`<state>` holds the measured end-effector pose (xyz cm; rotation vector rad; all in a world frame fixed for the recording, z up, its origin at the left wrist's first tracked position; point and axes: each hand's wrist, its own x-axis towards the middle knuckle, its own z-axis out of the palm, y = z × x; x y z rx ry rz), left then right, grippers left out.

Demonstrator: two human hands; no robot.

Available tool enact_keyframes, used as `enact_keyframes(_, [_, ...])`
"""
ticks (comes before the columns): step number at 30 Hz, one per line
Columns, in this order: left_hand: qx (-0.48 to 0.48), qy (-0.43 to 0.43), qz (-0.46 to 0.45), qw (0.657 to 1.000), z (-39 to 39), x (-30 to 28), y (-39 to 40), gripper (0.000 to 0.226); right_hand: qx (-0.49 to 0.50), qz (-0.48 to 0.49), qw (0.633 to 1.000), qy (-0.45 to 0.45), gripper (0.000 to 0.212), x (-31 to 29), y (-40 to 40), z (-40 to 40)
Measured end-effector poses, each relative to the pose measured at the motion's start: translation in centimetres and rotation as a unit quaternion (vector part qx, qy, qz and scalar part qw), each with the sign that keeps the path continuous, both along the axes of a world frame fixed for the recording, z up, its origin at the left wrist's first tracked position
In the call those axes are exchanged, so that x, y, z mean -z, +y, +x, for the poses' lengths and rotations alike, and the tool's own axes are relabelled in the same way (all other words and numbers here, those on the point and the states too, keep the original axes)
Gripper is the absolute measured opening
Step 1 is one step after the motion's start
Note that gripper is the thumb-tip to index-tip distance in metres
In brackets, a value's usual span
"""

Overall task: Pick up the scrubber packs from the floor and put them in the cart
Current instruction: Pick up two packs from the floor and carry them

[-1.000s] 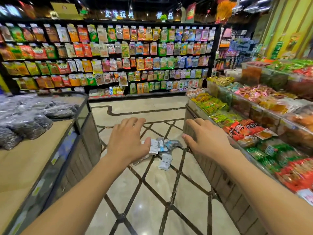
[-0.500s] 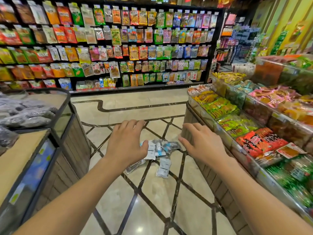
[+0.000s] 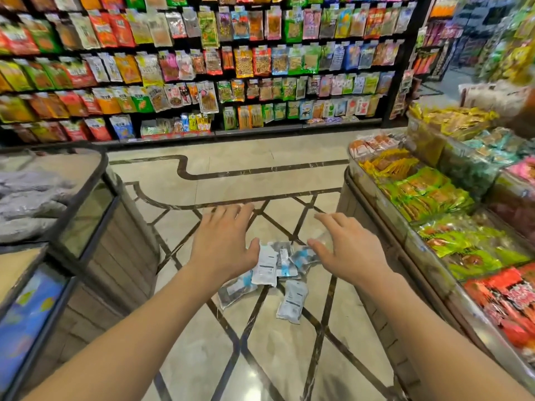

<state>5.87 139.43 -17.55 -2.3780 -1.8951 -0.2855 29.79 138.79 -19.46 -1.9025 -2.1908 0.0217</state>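
Several scrubber packs (image 3: 275, 267), clear plastic with white labels, lie in a loose pile on the tiled floor in the aisle. One pack (image 3: 292, 302) lies a little nearer to me than the rest. My left hand (image 3: 223, 244) is stretched out palm down over the left side of the pile, fingers apart and holding nothing. My right hand (image 3: 344, 247) reaches out the same way over the right side, also empty. Both hands hang above the packs, apart from them. No cart is in view.
A wooden display counter (image 3: 95, 227) with grey bags stands on the left. A snack bin stand (image 3: 434, 227) lines the right side of the aisle. A tall shelf of hanging snack packets (image 3: 231, 68) closes the far end. Beige marble floor (image 3: 260, 175) runs between them.
The view has come closer to the pile and dipped lower. Both hands have stayed outstretched and open over the packs, which now appear nearer.
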Motion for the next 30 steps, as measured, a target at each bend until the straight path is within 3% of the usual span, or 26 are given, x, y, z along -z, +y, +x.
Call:
enact_keyframes(7, [0.005, -0.029, -0.006, 1.000, 2.2, 2.1, 10.2, 0.066, 0.013, 0.013, 1.000, -0.019, 0.055, 2.6, 10.3, 1.6])
enact_keyframes(15, [0.019, -0.016, -0.011, 1.000, 1.8, 8.7, 23.8, 0.063, 0.025, 0.030, 0.998, -0.039, 0.051, 7.8, 21.8, 2.1])
enact_keyframes(24, [0.036, -0.009, -0.066, 0.997, 1.4, 19.9, 38.3, 0.064, 0.075, -0.101, 0.992, -0.013, 0.067, 16.6, 34.0, 1.6])
enact_keyframes(30, [0.013, -0.041, -0.127, 0.991, 1.5, 30.1, 44.0, 0.065, 0.094, -0.175, 0.979, 0.040, 0.072, 27.7, 38.1, 1.1])
